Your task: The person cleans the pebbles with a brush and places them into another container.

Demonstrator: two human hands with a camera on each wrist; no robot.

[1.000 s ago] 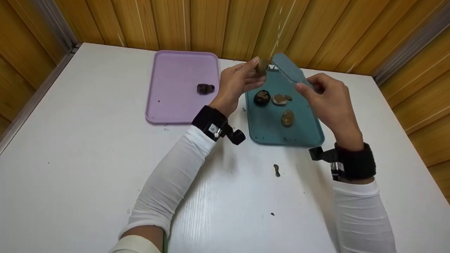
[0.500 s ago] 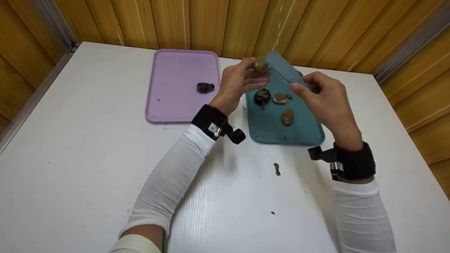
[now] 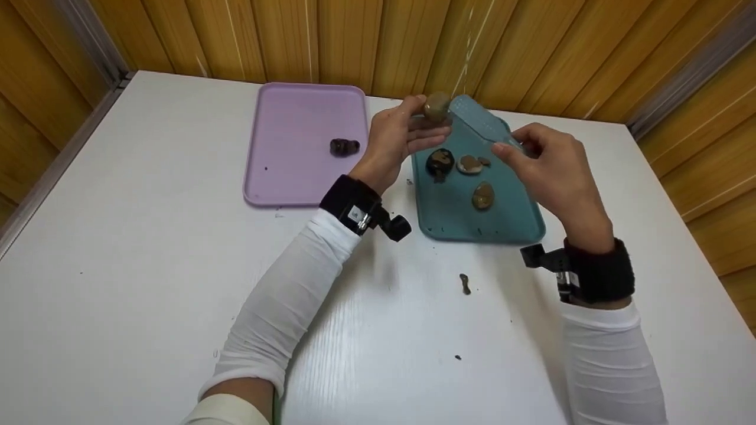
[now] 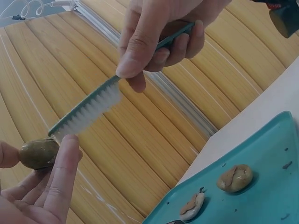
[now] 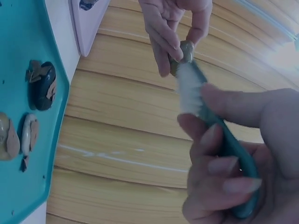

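Head view has the left hand point(image 3: 394, 137) raised above the far end of the teal tray point(image 3: 508, 221), pinching a small olive-brown stone point(image 3: 437, 107) between thumb and curled fingertips. The right hand point(image 3: 552, 171) is at about 3 o'clock from it, fingers wrapped round the handle of a teal brush point(image 3: 479, 121) whose head reaches toward 10 o'clock and meets the stone. Left wrist view shows the white bristles point(image 4: 88, 111) pointing down, with the tip of the brush touching the top of the stone point(image 4: 39, 153). Right wrist view shows the same contact from behind the brush point(image 5: 219, 135), with the stone point(image 5: 185, 52) held just past the bristle end.

On the teal tray below the hands lie three more stones: a dark one point(image 3: 440, 162) near the left edge, a pale brown one point(image 3: 471, 164) just beside it at 3 o'clock, and a tan one point(image 3: 483, 196) nearer the person. A lilac tray point(image 3: 283, 183) sits at 9 o'clock from the teal tray, apart from it, carrying one dark stone point(image 3: 344, 146) near its right side. Both trays rest on the white bench point(image 3: 147, 248), which has a small dark smear point(image 3: 465, 284) at 6 o'clock from the teal tray. Wood-panelled walls point(image 3: 354, 41) stand behind the bench.
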